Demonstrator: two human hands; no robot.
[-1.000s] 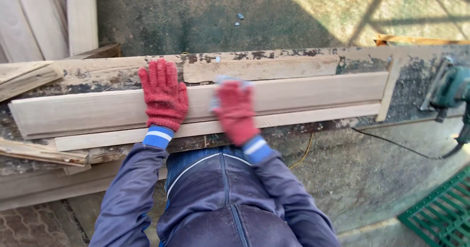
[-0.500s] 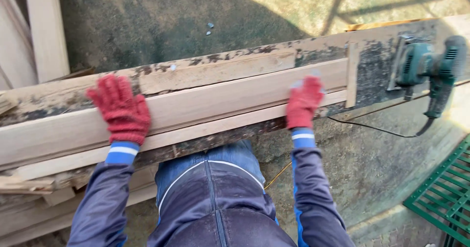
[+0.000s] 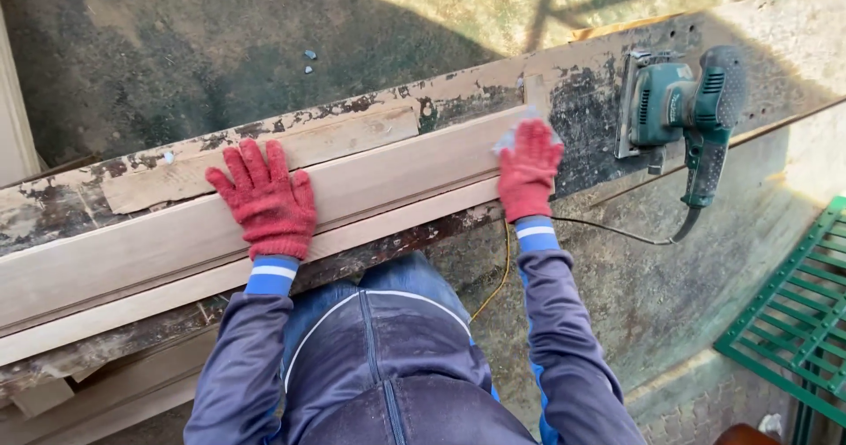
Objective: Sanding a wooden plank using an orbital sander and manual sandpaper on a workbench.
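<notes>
**Two gloved hands on one moulded board**

We count two red-gloved hands, one pale moulded board (image 3: pixel 176 242) and one green sander (image 3: pixel 674 101). Our left hand (image 3: pixel 264 200) lies flat, fingers spread wide, on the board's middle. Our right hand (image 3: pixel 529 170) presses a small pale pad (image 3: pixel 509 137) at the board's right end; its grip is hidden under the glove. The board runs along the bench's (image 3: pixel 793 31) near edge. The sander sits near the bench's right end, its cord (image 3: pixel 608 231) hanging over the edge. One green grate (image 3: pixel 793 322) lies on the ground, lower right.
</notes>
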